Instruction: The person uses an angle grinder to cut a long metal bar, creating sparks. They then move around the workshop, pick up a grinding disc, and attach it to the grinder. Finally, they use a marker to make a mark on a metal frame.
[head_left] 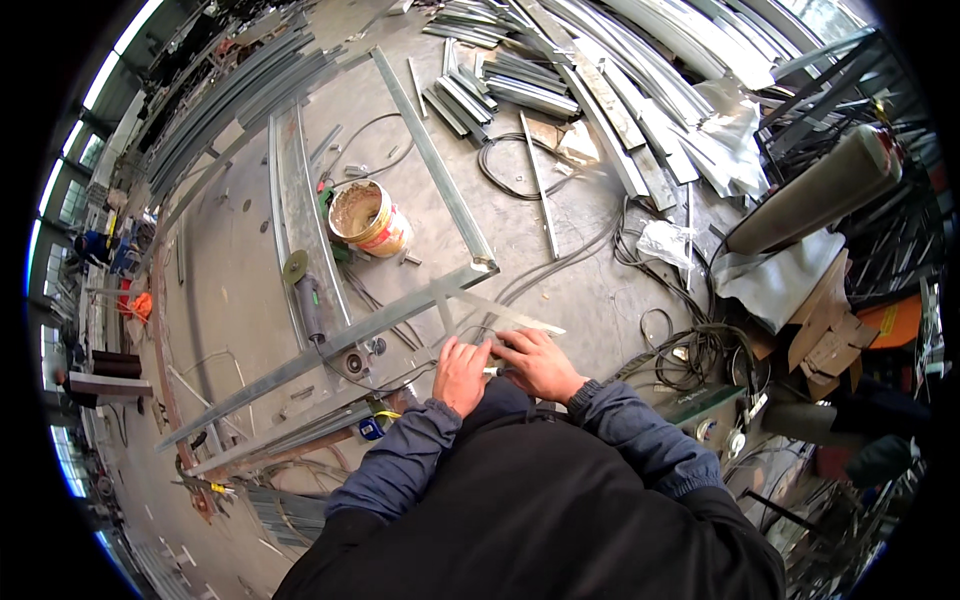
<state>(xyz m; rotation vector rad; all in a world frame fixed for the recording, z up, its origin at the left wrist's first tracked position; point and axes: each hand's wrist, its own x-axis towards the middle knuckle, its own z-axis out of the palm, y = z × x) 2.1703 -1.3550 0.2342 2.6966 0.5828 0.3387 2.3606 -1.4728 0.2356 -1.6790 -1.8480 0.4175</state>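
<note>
My left hand [461, 376] and my right hand [541, 366] are close together in front of my body, fingers bent inward and tips nearly meeting. A small whitish piece [491, 371] shows between them, too small to name. Just beyond my fingers, a pale, flat, triangular set square [497, 309] lies at the corner of a metal frame [392, 309]. My hands hide its near edge, and whether they grip it is unclear. An angle grinder [309, 305] with a round disc rests on the frame's left side, its cable running toward my left hand.
A dirty bucket [383, 238] stands inside the frame. A blue tape measure [371, 428] lies left of my left forearm. Coiled cables [697, 355] spread over the floor at right. Metal profiles [465, 100] are stacked farther off, and a large roll [815, 190] leans at right.
</note>
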